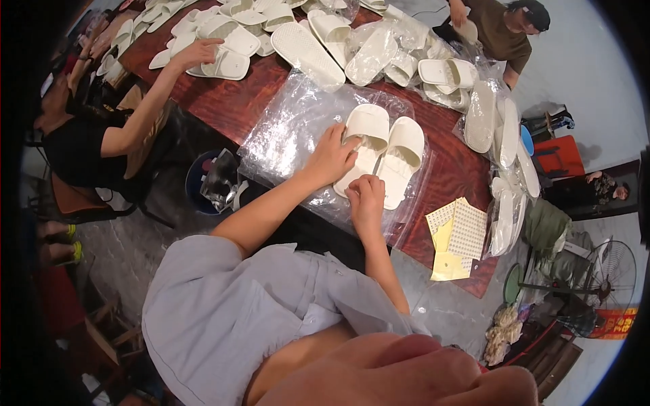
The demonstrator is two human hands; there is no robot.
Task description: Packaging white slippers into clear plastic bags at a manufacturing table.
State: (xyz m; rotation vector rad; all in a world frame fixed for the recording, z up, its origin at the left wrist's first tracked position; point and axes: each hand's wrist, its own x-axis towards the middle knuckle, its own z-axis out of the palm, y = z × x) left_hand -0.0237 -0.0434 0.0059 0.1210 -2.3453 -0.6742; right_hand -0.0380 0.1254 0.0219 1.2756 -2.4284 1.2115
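A pair of white slide slippers lies side by side, toes pointing away from me, on clear plastic bags. My left hand rests against the left slipper, its fingers spread over the footbed just below the strap. Close to the heels, my right hand is closed, thumb and fingers pressed together. Whatever may be between those fingertips is too small to make out. Beside it is the right slipper, touched by neither strap-side finger. Faint marks show on both footbeds.
Yellow and white sticker sheets lie on the red-brown table at right. Piled slippers, some bagged, line the far side. A co-worker's hand reaches in at left; another person stands far right. A blue bin sits below.
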